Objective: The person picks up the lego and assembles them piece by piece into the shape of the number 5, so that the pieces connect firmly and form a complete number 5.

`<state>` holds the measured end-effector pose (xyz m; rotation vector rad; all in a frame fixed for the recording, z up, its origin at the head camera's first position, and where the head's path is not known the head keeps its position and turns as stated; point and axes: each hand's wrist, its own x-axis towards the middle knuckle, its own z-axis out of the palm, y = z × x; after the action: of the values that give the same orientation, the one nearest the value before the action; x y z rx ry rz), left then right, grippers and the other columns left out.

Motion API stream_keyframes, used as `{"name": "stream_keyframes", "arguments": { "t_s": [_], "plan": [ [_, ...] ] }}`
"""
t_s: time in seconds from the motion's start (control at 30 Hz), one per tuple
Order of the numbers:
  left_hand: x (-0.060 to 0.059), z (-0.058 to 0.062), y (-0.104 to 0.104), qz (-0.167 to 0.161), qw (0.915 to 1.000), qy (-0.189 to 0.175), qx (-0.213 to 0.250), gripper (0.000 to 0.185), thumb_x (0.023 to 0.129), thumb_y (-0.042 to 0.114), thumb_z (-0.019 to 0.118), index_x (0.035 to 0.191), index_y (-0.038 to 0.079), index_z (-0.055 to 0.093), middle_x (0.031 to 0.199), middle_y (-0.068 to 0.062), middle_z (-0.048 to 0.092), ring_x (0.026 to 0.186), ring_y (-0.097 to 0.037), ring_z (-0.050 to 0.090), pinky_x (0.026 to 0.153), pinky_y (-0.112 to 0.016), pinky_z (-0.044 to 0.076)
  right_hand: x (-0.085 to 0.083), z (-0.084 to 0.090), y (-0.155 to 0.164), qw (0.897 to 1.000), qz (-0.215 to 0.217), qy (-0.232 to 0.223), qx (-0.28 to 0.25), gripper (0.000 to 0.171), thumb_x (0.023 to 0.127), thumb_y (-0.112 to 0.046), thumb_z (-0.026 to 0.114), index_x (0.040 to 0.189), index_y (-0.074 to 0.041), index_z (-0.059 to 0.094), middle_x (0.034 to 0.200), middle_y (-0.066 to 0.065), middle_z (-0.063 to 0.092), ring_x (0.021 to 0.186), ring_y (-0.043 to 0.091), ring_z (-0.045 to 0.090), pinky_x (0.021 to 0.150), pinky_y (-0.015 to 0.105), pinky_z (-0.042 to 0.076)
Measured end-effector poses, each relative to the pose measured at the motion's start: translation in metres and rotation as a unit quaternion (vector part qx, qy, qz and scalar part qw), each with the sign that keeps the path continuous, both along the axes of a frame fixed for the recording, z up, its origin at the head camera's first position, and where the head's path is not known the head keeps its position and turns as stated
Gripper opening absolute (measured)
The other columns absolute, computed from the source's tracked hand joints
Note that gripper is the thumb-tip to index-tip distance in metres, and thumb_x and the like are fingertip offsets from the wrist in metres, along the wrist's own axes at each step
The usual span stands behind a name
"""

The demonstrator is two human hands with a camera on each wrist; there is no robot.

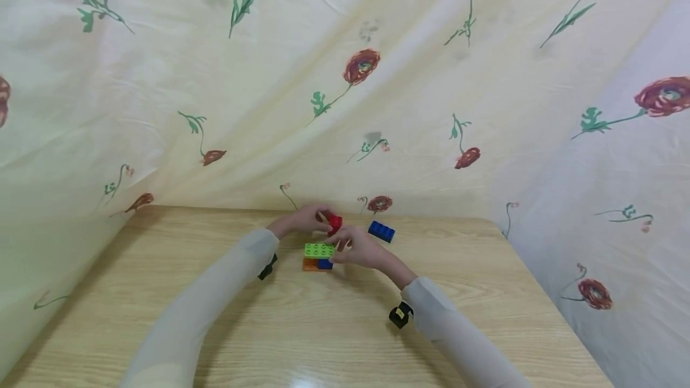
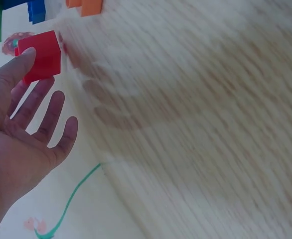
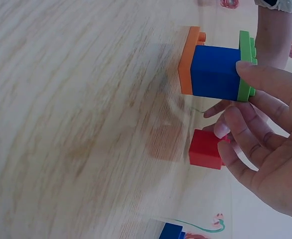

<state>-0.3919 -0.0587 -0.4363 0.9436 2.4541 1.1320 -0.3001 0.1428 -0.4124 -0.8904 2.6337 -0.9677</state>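
Between thumb and fingers, my left hand (image 1: 309, 219) pinches a red toy brick (image 2: 42, 56), just behind a small stack of toy bricks. The other fingers of that hand spread loosely in the left wrist view. The stack has an orange plate (image 3: 187, 64) at the bottom, a blue brick (image 3: 216, 72) standing on one end of it, and a studded green plate (image 1: 319, 250) across the top. My right hand (image 1: 362, 248) pinches the green plate near its right end, thumb on the near edge and index finger behind.
Another blue brick (image 1: 381, 231) lies on the wooden table (image 1: 302, 328), right of the stack near the back edge. A floral cloth (image 1: 259, 88) hangs behind the table and along its sides. Black wrist bands (image 1: 400, 316) show at both sleeves.
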Motion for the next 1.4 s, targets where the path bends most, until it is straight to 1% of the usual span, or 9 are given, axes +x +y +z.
{"name": "stream_keyframes", "arguments": {
  "t_s": [0.2,0.3,0.4,0.53,0.67,0.83,1.07,1.2,1.4],
  "plan": [
    [0.000,0.006,-0.009,0.019,0.9997,0.012,0.007,0.033,0.096,0.010,0.070,0.128,0.003,0.064,0.125,-0.014,0.068,0.119,-0.032,0.062,0.102,-0.043,0.052,0.001,-0.002,-0.001,1.000,0.003,0.001,-0.004,0.036,0.089,-0.013,0.078,0.125,-0.010,0.073,0.115,0.006,0.074,0.093,0.018,0.066,0.080,0.026,0.054],
    [-0.001,0.009,-0.013,0.031,0.9993,0.020,0.009,0.034,0.096,0.011,0.070,0.128,0.003,0.064,0.125,-0.013,0.068,0.118,-0.030,0.063,0.103,-0.042,0.052,0.000,-0.002,-0.001,1.000,0.000,0.009,-0.001,0.034,0.089,-0.014,0.079,0.122,-0.010,0.075,0.110,0.005,0.073,0.092,0.015,0.066,0.081,0.028,0.053],
    [-0.003,0.011,-0.018,0.028,0.9988,0.035,0.017,0.033,0.096,0.011,0.070,0.127,0.001,0.064,0.124,-0.015,0.068,0.117,-0.030,0.064,0.103,-0.042,0.052,0.000,-0.002,-0.001,1.000,-0.003,0.009,0.001,0.033,0.088,-0.015,0.080,0.120,-0.009,0.075,0.107,0.005,0.071,0.091,0.014,0.065,0.084,0.032,0.053],
    [-0.003,0.015,-0.027,0.023,0.9979,0.053,0.029,0.034,0.097,0.012,0.069,0.128,-0.001,0.064,0.126,-0.017,0.068,0.118,-0.031,0.064,0.105,-0.043,0.051,-0.001,-0.001,0.000,1.000,-0.010,0.002,0.004,0.032,0.088,-0.016,0.080,0.119,-0.009,0.076,0.109,0.004,0.071,0.091,0.013,0.065,0.087,0.038,0.055],
    [0.000,0.020,-0.037,0.035,0.9975,0.044,0.041,0.037,0.097,0.016,0.070,0.130,0.000,0.064,0.129,-0.017,0.068,0.119,-0.031,0.064,0.106,-0.045,0.050,-0.001,-0.001,0.001,1.000,-0.012,-0.008,0.004,0.032,0.089,-0.017,0.080,0.119,-0.009,0.076,0.110,0.005,0.070,0.091,0.014,0.065,0.088,0.039,0.055],
    [0.006,0.030,-0.047,0.051,0.9965,0.027,0.060,0.038,0.097,0.016,0.070,0.132,0.001,0.064,0.128,-0.017,0.069,0.119,-0.031,0.065,0.110,-0.049,0.046,-0.001,0.000,0.001,1.000,-0.012,-0.010,0.006,0.032,0.088,-0.016,0.080,0.119,-0.008,0.076,0.110,0.006,0.070,0.092,0.016,0.065,0.086,0.036,0.054],
    [0.017,0.041,-0.060,0.073,0.9947,0.009,0.071,0.041,0.097,0.020,0.071,0.133,0.004,0.063,0.129,-0.014,0.068,0.119,-0.030,0.063,0.106,-0.045,0.051,-0.002,0.006,0.000,0.999,-0.017,-0.023,0.020,0.033,0.088,-0.017,0.080,0.120,-0.009,0.075,0.110,0.006,0.070,0.093,0.015,0.065,0.088,0.037,0.054],
    [0.024,0.044,-0.067,0.066,0.9940,0.001,0.087,0.041,0.097,0.018,0.071,0.134,0.003,0.063,0.128,-0.015,0.066,0.118,-0.030,0.063,0.104,-0.043,0.052,-0.005,0.006,0.000,0.999,-0.015,-0.024,0.023,0.033,0.089,-0.017,0.080,0.120,-0.009,0.075,0.111,0.006,0.070,0.093,0.016,0.066,0.090,0.039,0.055],
    [0.038,0.046,-0.073,0.051,0.9947,-0.004,0.089,0.041,0.096,0.018,0.072,0.134,0.004,0.063,0.126,-0.014,0.069,0.116,-0.028,0.065,0.098,-0.040,0.056,-0.007,0.005,0.000,0.999,-0.009,-0.025,0.023,0.033,0.089,-0.016,0.080,0.121,-0.009,0.075,0.111,0.006,0.071,0.093,0.016,0.066,0.088,0.036,0.056]
  ]
}}
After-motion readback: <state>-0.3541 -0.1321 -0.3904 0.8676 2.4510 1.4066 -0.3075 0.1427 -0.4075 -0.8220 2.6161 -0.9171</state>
